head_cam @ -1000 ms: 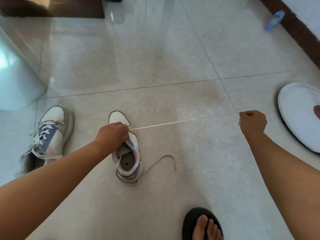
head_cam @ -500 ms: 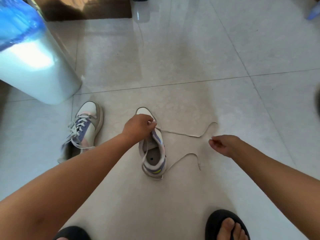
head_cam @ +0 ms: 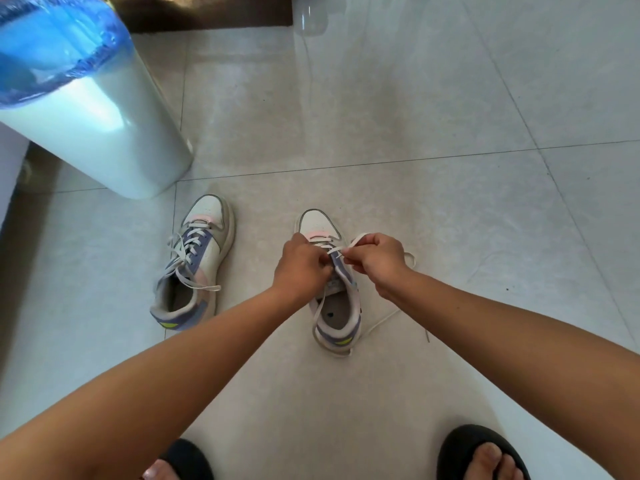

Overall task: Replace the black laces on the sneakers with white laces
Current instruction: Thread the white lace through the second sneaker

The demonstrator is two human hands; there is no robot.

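Two white sneakers with purple and pink panels stand on the tiled floor. The left sneaker (head_cam: pixel 197 261) is fully laced in white. Over the front eyelets of the right sneaker (head_cam: pixel 337 306) both my hands work. My left hand (head_cam: pixel 301 268) grips the shoe's upper at the eyelets. My right hand (head_cam: pixel 375 259) pinches the white lace (head_cam: pixel 358 239) just above the tongue. The lace's slack loops out to the right of the shoe, and its other end (head_cam: pixel 381 322) trails on the floor by the heel. No black lace is in view.
A white cylindrical bin (head_cam: pixel 104 133) with a blue liner stands at the back left, close to the left sneaker. My two feet in black sandals (head_cam: pixel 481 452) are at the bottom edge. A dark wooden edge (head_cam: pixel 207 12) runs along the top.
My right hand has come in from the right, where it held the lace pulled taut, and now pinches it at the eyelets. The lace has gone slack. The camera view shifted left.
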